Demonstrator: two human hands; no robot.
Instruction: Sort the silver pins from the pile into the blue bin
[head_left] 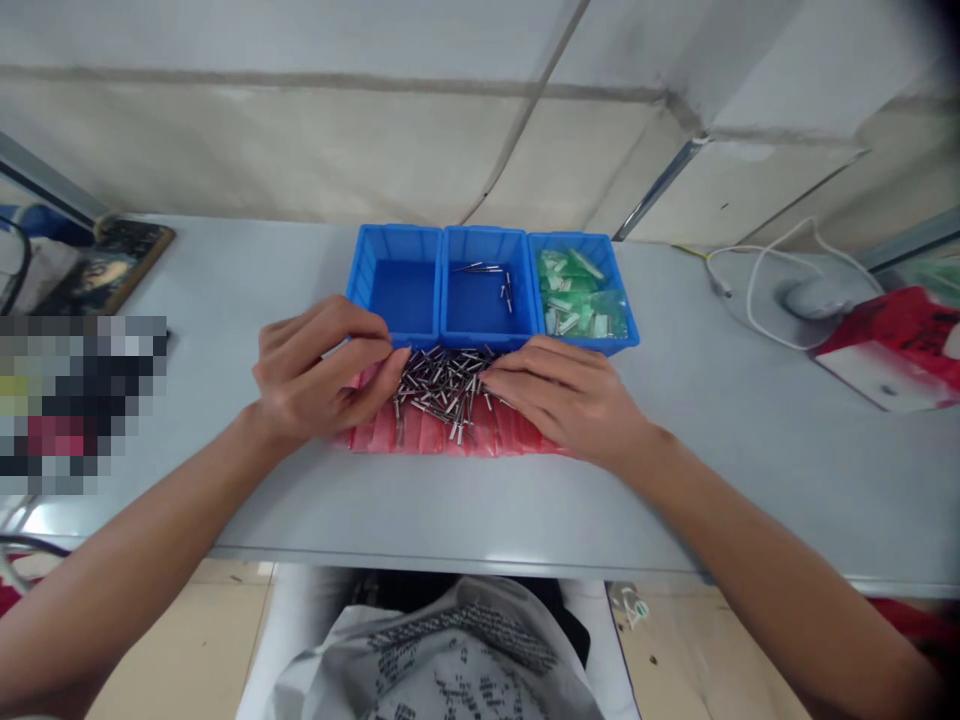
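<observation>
Shirt front [442,650], bottom center | left hand [322,370]: fingers curled at pile edge, grip unclear | right hand [562,395]: fingers flat, open | metal pins [442,390]: between hands, axes mixed

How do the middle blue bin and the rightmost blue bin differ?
The middle blue bin holds only a few loose metal pins, while the rightmost blue bin is mostly filled with green-tinted plastic packets. The middle bin's floor shows largely bare; the rightmost bin's is mostly covered. Both are open-topped blue plastic bins.

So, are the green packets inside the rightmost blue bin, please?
Inside: the green packets lie heaped within the walls of the blue bin.
</observation>
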